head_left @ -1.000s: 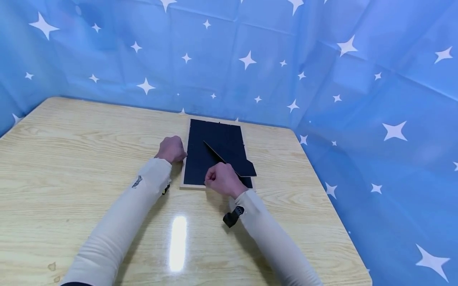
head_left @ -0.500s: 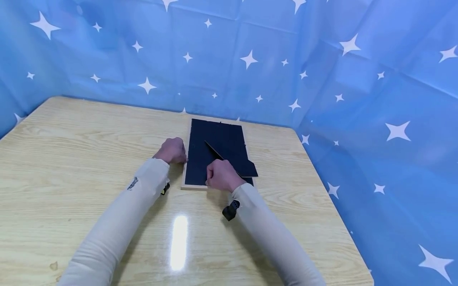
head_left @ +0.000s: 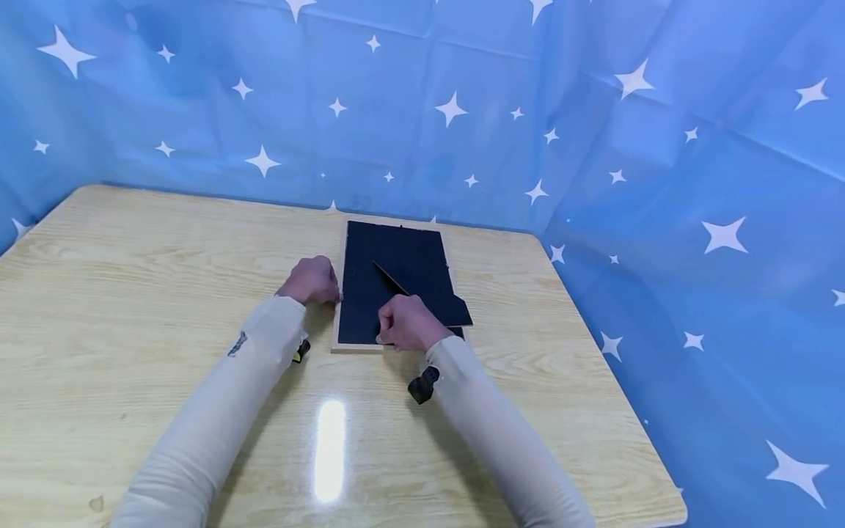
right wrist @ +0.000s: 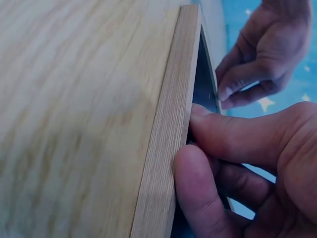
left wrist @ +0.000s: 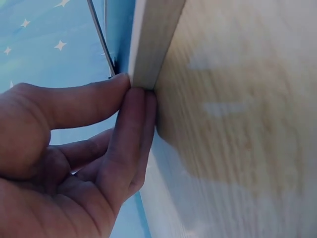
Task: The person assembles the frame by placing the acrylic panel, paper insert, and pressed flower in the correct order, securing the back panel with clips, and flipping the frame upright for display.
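A picture frame (head_left: pixel 356 348) lies face down on the table, its black backing board (head_left: pixel 403 246) upward and pale wooden rim around it. The stand leg (head_left: pixel 458 312) on the back is raised at a slant. My left hand (head_left: pixel 312 281) holds the frame's left edge; in the left wrist view the thumb is over the wooden rim (left wrist: pixel 154 42), fingertips against its side. At the near edge, my right hand (head_left: pixel 409 324) has curled fingers. The right wrist view has its thumb (right wrist: pixel 233 136) and index finger at the rim's inner edge; what lies between the tips is mostly hidden.
The wood-grain table (head_left: pixel 198 293) spreads around the frame, with a bright light reflection (head_left: pixel 330 451) in front. A blue curtain with white stars (head_left: pixel 422 147) hangs behind and to the right. Each wrist wears a small camera (head_left: pixel 424 385).
Both hands stay at the same edges of the picture frame. The right hand's fingers and wrist have shifted slightly; the frame lies in place.
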A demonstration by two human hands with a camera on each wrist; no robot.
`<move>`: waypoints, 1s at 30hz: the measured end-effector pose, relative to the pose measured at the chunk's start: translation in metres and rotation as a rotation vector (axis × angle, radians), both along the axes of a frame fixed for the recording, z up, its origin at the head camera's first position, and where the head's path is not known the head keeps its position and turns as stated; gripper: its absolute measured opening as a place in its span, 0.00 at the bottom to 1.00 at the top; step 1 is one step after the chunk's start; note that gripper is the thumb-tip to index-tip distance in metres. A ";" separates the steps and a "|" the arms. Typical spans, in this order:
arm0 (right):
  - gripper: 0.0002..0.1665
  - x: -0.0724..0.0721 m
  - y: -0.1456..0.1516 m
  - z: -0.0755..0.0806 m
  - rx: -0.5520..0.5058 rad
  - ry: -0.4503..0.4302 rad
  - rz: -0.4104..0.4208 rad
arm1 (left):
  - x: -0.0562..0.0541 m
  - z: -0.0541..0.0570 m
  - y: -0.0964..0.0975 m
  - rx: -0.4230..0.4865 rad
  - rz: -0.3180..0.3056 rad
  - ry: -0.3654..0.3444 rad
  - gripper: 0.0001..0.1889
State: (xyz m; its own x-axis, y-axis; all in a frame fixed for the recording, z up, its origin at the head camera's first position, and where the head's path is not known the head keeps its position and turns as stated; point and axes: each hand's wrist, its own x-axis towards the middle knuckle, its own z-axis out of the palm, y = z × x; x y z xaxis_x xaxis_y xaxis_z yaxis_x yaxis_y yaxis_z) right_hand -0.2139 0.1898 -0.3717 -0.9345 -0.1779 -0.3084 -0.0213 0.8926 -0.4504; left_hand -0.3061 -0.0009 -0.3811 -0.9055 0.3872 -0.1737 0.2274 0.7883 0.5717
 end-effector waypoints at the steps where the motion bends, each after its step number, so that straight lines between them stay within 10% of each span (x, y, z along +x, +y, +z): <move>1: 0.21 0.000 0.001 0.000 -0.013 -0.002 -0.007 | -0.001 0.000 0.000 0.003 -0.002 0.000 0.15; 11: 0.23 0.002 0.001 -0.001 -0.016 0.013 0.009 | -0.019 -0.009 0.005 -0.013 0.048 -0.023 0.27; 30: 0.20 0.002 0.006 -0.002 -0.047 0.039 0.023 | -0.020 -0.011 -0.003 0.073 0.020 -0.076 0.18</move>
State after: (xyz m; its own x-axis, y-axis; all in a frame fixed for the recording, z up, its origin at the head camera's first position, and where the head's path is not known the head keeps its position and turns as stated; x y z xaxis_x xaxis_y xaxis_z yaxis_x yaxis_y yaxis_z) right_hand -0.2115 0.1961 -0.3740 -0.9412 -0.2128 -0.2623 -0.0601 0.8696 -0.4900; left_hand -0.3258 -0.0035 -0.3918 -0.8982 0.3837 -0.2144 0.1658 0.7475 0.6432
